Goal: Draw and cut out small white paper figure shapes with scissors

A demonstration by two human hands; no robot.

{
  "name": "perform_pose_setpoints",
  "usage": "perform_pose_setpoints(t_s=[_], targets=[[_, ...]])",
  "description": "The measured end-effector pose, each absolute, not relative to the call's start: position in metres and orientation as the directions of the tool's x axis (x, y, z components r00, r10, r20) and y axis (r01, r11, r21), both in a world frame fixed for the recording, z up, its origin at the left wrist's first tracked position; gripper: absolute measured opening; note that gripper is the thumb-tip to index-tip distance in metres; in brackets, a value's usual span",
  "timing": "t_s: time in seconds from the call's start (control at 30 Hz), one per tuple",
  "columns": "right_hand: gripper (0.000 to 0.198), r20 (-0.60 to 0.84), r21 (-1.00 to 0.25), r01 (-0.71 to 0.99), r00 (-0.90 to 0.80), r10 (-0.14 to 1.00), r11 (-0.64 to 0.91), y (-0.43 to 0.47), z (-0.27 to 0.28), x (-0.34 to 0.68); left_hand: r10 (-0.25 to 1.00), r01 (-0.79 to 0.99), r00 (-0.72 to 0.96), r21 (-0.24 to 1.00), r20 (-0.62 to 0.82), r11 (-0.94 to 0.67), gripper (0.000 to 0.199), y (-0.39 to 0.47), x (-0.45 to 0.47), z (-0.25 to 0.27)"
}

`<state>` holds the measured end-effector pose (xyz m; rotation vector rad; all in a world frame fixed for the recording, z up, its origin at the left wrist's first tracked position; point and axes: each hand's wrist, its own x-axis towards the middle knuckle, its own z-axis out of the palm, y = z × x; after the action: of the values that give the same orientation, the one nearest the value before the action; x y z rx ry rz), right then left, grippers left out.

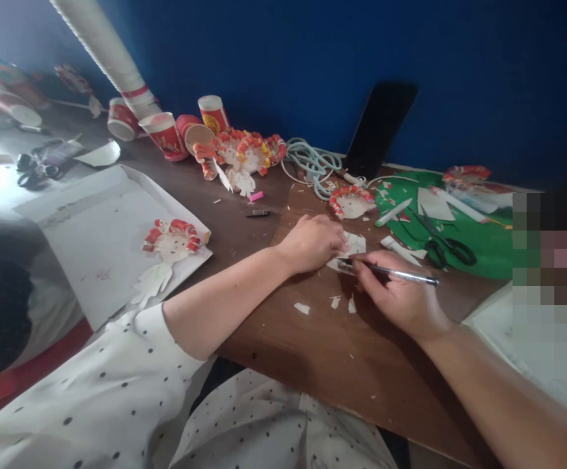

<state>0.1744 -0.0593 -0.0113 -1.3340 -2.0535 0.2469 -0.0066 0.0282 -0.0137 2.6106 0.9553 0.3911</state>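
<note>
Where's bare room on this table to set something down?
Mostly bare: the table between the paper scraps and its near edge, and the white sheet left of its paper cutout. Crowded: cups, cord and phone along the blue wall.

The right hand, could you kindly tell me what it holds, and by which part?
The right hand holds a pen near its writing tip.

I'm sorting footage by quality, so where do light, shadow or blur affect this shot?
Head view: pale haze and blur at the far left, while the wall turns dark blue rightward; head view: a dark shadow on the table below the right hand; head view: the pen reads fairly clearly; head view: pixel blocks hide part of the right edge.
</note>
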Motion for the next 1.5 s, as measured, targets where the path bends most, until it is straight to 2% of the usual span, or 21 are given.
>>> perform_pose_setpoints(t_s=[0.43,0.6,0.7,0.8,0.9,1.1,1.2,1.33,1.5], targets=[[0.016,0.449,-0.486,0.714,-0.291,0.845,0.504,-0.058,-0.011,0.171,0.661,0.575,0.741,0.394,0.121,-0.717,0.021,0.028,-0.007,-0.010],[0.014,0.499,-0.509,0.726,-0.188,0.846,0.462,-0.065,-0.005,0.178,0.653,0.539,0.740,0.437,0.164,-0.720,0.018,0.028,-0.008,-0.012],[0.018,0.557,-0.470,0.766,-0.127,0.821,0.438,-0.067,-0.008,0.184,0.657,0.538,0.735,0.445,0.169,-0.716,0.016,0.028,-0.009,-0.012],[0.023,0.586,-0.393,0.784,-0.190,0.788,0.481,-0.065,-0.013,0.186,0.672,0.562,0.722,0.425,0.166,-0.709,0.017,0.028,-0.008,-0.012],[0.026,0.552,-0.402,0.751,-0.257,0.793,0.523,-0.064,-0.016,0.183,0.661,0.559,0.731,0.405,0.171,-0.723,0.019,0.028,-0.008,-0.013],[0.030,0.416,-0.513,0.712,-0.282,0.865,0.479,-0.064,-0.014,0.179,0.630,0.532,0.745,0.374,0.219,-0.760,0.021,0.029,-0.008,-0.017],[0.028,0.411,-0.498,0.743,-0.252,0.876,0.447,-0.063,-0.016,0.180,0.638,0.541,0.744,0.382,0.199,-0.749,0.019,0.032,-0.008,-0.017],[0.026,0.390,-0.473,0.791,-0.207,0.897,0.388,-0.063,-0.018,0.181,0.632,0.505,0.751,0.453,0.189,-0.735,0.021,0.039,-0.011,-0.020],[0.026,0.387,-0.469,0.794,-0.208,0.898,0.386,-0.063,-0.017,0.180,0.632,0.498,0.753,0.468,0.184,-0.730,0.021,0.041,-0.014,-0.020]])
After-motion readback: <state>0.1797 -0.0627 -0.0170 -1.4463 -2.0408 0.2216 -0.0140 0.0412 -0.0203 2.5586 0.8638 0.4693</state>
